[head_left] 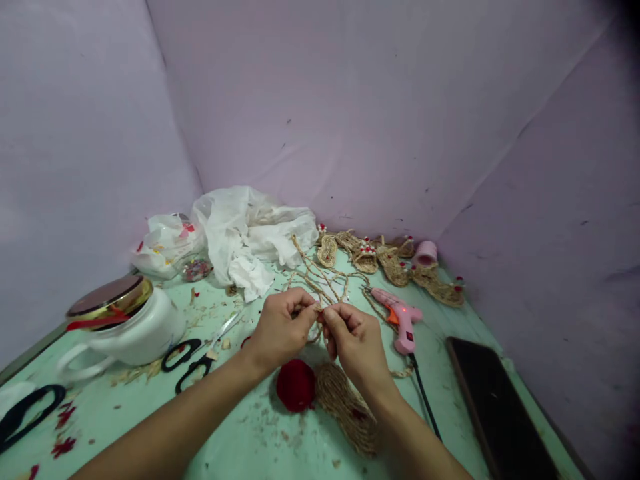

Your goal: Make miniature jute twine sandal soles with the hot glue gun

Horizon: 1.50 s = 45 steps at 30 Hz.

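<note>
My left hand [286, 325] and my right hand [354, 335] meet over the middle of the table, each pinching the same tan braided cord [327, 288]. Lengths of the cord trail away behind the fingers toward the white plastic bag. Just below the hands lies a dark red ball of yarn [296, 385]. Touching its right side is a coiled, sole-shaped piece of braided cord [345, 407], partly covered by my right wrist. A pink glue gun [399, 317] rests to the right of my right hand, with a small orange light showing.
Small woven slippers with red and white beads [393, 263] line the back wall near a pink roll [425, 253]. White plastic bags [240, 227] lie back left. Black-handled scissors [200, 360], a white teapot [145, 330] and a dark phone [493, 400] flank my arms on the green table [240, 440].
</note>
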Available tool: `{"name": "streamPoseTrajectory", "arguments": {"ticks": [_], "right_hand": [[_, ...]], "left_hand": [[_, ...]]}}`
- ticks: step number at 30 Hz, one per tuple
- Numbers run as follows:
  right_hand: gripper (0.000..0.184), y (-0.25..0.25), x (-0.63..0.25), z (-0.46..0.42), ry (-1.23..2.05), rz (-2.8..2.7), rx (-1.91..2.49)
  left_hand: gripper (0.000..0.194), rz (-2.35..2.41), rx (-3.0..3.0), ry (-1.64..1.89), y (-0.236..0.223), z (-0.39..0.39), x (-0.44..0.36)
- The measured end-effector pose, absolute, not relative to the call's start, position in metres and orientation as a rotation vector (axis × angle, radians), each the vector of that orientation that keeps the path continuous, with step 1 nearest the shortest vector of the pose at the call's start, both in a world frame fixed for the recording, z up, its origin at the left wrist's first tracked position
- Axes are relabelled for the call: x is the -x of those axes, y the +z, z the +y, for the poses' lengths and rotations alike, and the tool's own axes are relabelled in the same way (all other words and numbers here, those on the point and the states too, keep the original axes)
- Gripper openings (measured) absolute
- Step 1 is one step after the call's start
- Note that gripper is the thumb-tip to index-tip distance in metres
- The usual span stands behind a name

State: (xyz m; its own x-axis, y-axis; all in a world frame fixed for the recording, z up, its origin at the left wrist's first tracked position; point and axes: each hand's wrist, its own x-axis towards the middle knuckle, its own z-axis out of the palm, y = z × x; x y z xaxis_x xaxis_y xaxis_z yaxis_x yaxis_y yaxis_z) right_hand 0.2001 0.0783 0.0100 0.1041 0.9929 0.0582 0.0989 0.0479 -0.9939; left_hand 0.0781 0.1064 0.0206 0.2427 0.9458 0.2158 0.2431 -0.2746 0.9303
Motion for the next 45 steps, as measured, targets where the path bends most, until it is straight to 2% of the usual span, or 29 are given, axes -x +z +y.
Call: {"name": "streamPoseTrajectory", "arguments": {"ticks": [5, 8, 10, 12, 14, 16, 18, 22, 26, 30, 36, 45], "right_hand": [[0.026, 0.003, -0.2, 0.077, 0.796, -1.272, 1.437], [0.023, 0.005, -0.203, 0.076, 0.591, -1.537, 1.512], [0.022, 0.009, -0.208, 0.076, 0.565, -1.725, 1.51], [0.023, 0.014, -0.214, 0.076, 0.709, -1.851, 1.435], [0.024, 0.021, -0.219, 0.076, 1.035, -1.866, 1.265], [0.024, 0.024, -0.22, 0.075, 1.392, -1.745, 1.069], [0.023, 0.024, -0.216, 0.075, 1.551, -1.495, 0.985], [0.025, 0.011, -0.203, 0.079, 1.404, -1.011, 1.049], [0.024, 0.005, -0.195, 0.08, 1.295, -0.921, 1.105], [0.028, 0.009, -0.192, 0.077, 1.276, -0.876, 1.121], [0.039, 0.016, -0.205, 0.083, 1.551, -0.819, 1.097], [0.03, 0.026, -0.216, 0.086, 1.48, -0.895, 1.121]], "left_hand": [[0.022, 1.28, -2.139, 1.022, 0.018, 0.089, -0.083], [0.018, 1.301, -2.581, 0.755, 0.029, 0.088, -0.075], [0.013, 1.197, -2.718, 0.561, 0.038, 0.093, -0.067], [0.013, 1.046, -2.587, 0.494, 0.044, 0.101, -0.06], [0.014, 0.908, -2.209, 0.554, 0.044, 0.109, -0.056], [0.016, 0.774, -1.789, 0.625, 0.039, 0.115, -0.056], [0.02, 0.705, -1.485, 0.706, 0.032, 0.118, -0.061], [0.019, 0.839, -1.275, 0.985, 0.021, 0.112, -0.075], [0.014, 0.945, -1.355, 1.115, 0.022, 0.103, -0.082], [0.011, 0.957, -1.318, 1.116, 0.024, 0.098, -0.083], [0.019, 0.966, -0.955, 1.061, 0.019, 0.11, -0.079], [0.023, 0.928, -0.997, 0.982, 0.016, 0.114, -0.076]]}}
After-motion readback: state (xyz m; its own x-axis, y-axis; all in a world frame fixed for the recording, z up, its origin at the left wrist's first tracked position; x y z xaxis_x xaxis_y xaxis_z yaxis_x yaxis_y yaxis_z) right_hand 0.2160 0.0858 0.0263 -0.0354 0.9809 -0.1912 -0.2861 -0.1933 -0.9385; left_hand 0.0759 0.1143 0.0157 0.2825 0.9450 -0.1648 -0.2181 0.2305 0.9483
